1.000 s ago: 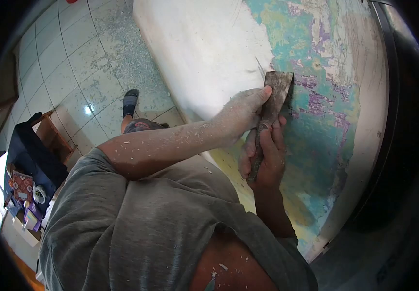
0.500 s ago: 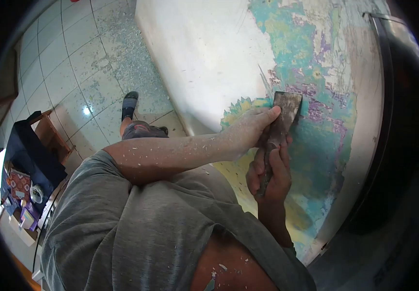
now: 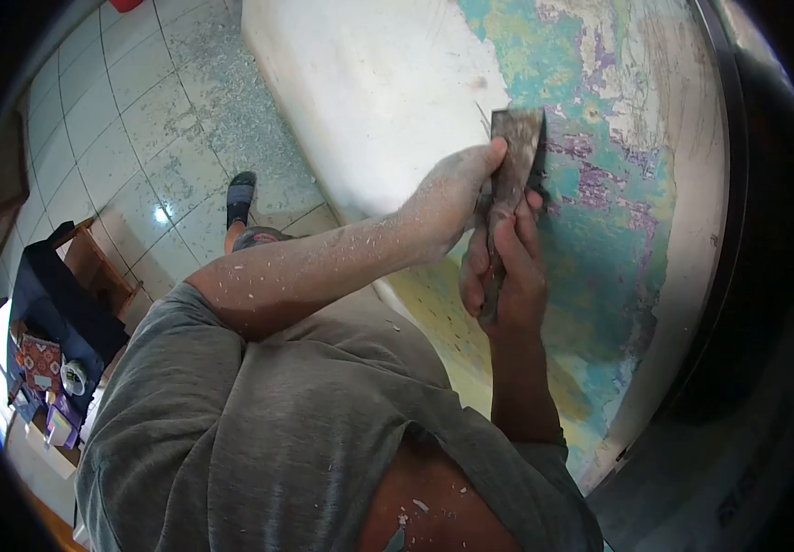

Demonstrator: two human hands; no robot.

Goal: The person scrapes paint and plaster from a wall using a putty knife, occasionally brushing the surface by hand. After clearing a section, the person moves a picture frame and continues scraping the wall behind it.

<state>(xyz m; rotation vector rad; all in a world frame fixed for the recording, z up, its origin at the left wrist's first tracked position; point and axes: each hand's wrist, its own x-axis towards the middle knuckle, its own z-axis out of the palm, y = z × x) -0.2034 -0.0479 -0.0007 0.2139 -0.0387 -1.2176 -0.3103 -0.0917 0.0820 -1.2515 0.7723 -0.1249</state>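
Both hands are on a paint scraper [image 3: 510, 175] with a wide, worn metal blade. Its blade edge lies against a wall [image 3: 378, 101] where white paint meets patchy teal, yellow and purple layers. My right hand [image 3: 518, 267] is wrapped round the handle, lower down. Higher up, my dust-covered left hand [image 3: 452, 193] grips the blade, thumb on its near face; its other fingers are mostly hidden behind. Pale paint flakes cling to the left forearm.
Paint chips litter the tiled floor [image 3: 121, 120] at left, along the wall's foot. One slippered foot [image 3: 241, 198] stands there. A dark cloth-covered piece of furniture [image 3: 66, 285] and several small items are at far left. A dark frame [image 3: 732, 184] edges the wall at right.
The scraper and both hands have moved up and slightly left in view, toward the edge of the white paint. The camera view has also shifted a little. Both grips stay the same.
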